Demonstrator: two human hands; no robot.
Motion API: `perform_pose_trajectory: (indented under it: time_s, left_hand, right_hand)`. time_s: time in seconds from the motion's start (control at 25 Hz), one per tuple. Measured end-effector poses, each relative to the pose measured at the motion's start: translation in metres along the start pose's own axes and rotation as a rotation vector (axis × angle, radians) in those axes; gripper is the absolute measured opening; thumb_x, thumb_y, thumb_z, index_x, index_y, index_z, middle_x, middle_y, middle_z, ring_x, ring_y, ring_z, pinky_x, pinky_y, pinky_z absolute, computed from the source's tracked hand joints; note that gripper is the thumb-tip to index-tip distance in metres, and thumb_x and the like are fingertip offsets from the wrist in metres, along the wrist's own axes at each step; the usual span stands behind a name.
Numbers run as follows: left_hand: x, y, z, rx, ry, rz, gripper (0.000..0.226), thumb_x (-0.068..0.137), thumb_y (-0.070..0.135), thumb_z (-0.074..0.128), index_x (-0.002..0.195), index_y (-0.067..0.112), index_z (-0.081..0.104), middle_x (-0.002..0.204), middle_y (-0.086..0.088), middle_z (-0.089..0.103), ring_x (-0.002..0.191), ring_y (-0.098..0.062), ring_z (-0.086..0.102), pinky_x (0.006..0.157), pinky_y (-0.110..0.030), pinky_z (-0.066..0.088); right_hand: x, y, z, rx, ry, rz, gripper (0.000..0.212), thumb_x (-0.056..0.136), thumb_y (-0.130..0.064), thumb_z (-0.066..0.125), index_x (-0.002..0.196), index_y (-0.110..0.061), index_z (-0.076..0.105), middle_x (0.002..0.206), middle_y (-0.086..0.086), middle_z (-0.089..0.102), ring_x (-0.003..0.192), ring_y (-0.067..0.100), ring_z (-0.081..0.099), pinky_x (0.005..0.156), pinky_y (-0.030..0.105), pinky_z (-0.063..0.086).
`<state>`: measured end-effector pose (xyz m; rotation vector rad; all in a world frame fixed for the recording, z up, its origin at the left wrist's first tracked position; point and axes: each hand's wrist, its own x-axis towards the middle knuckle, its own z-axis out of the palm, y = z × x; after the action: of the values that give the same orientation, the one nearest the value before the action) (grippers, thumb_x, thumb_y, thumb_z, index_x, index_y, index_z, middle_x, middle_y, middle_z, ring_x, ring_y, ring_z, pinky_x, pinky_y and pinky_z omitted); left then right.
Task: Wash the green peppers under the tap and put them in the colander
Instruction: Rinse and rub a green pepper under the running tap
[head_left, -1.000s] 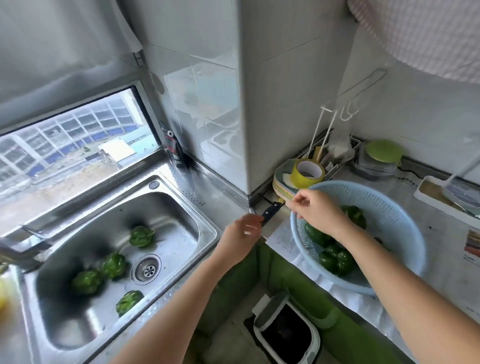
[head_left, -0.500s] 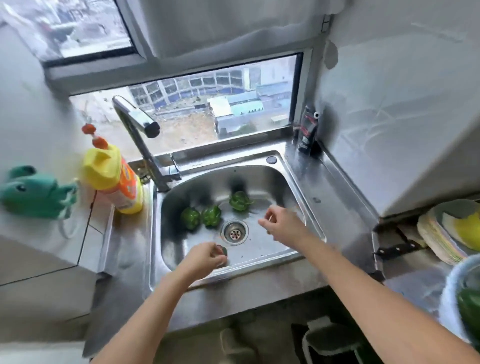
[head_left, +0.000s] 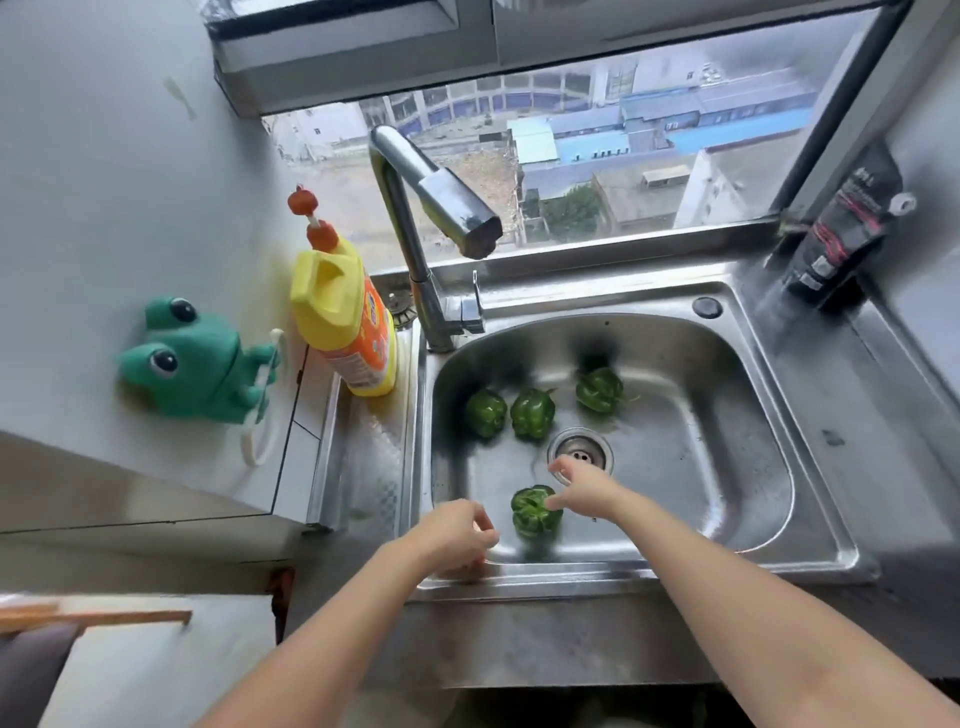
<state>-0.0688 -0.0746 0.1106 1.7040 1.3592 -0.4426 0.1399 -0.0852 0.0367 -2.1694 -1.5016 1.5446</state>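
Left grip (head_left: 457, 535) empty, right grip (head_left: 582, 491) at a green pepper (head_left: 535, 514)

Over the front rim of the sink (head_left: 727, 415) the left grip is held loosely curled. The green pepper beside it is touched by the spread fingers (head_left: 563, 469) of the right grip. Three other peppers (head_left: 532, 413) are seen farther back.

No text can be read for certain. The yellow bottle (head_left: 345, 322) beside the tap carries an orange label (head_left: 373, 338) with a small blue-and-white logo, its characters too blurred to make out. The black pouch (head_left: 841, 234) on the window ledge bears white and red print, also illegible.
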Motion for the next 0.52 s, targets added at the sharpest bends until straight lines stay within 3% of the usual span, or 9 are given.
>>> perform_pose_trajectory:
  time_s: [0.12,0.2,0.28,0.4,0.52]
  left_hand:
    - [0.007,-0.005,-0.004,-0.057,-0.055,-0.012,0.023,0.089,0.031,0.052,0.105,0.017,0.063,0.078,0.003,0.07,0.068,-0.01,0.065,0.066,-0.025,0.053]
    - [0.011,-0.007,-0.007,-0.09,-0.094,-0.022,0.023,0.089,0.03,0.053,0.105,0.016,0.063,0.077,0.003,0.07,0.065,-0.008,0.063,0.066,-0.024,0.052]
    - [0.015,-0.008,-0.01,-0.097,-0.132,-0.034,0.024,0.089,0.028,0.052,0.104,0.013,0.063,0.079,0.0,0.069,0.064,-0.008,0.062,0.064,-0.023,0.05]
    - [0.02,-0.008,-0.013,-0.156,-0.165,-0.073,0.026,0.092,0.024,0.05,0.108,0.008,0.063,0.078,-0.001,0.067,0.061,-0.008,0.06,0.056,-0.018,0.047]
    - [0.023,-0.006,-0.012,-0.206,-0.17,-0.122,0.026,0.093,0.024,0.049,0.109,0.008,0.062,0.071,0.002,0.063,0.058,-0.008,0.06,0.055,-0.018,0.047]
  right_hand:
    - [0.023,0.003,0.024,-0.122,-0.089,-0.03,0.087,0.076,-0.023,0.074,0.148,-0.02,0.024,0.152,0.008,0.029,0.138,0.024,0.034,0.109,0.033,0.034]
    - [0.034,0.005,0.04,-0.202,-0.133,-0.025,0.098,0.073,-0.025,0.077,0.15,-0.023,0.016,0.156,0.011,0.02,0.142,0.027,0.027,0.114,0.033,0.027]
    - [0.042,0.007,0.049,-0.275,-0.159,-0.008,0.099,0.073,-0.023,0.077,0.15,-0.025,0.015,0.154,0.016,0.019,0.139,0.032,0.03,0.111,0.033,0.029]
    - [0.049,0.009,0.053,-0.32,-0.083,-0.021,0.089,0.07,-0.015,0.077,0.143,-0.023,0.028,0.137,0.018,0.037,0.119,0.035,0.051,0.099,0.032,0.042]
    - [0.051,0.014,0.052,-0.259,-0.052,-0.012,0.084,0.064,-0.019,0.08,0.135,-0.019,0.035,0.127,0.017,0.043,0.112,0.034,0.054,0.092,0.03,0.043]
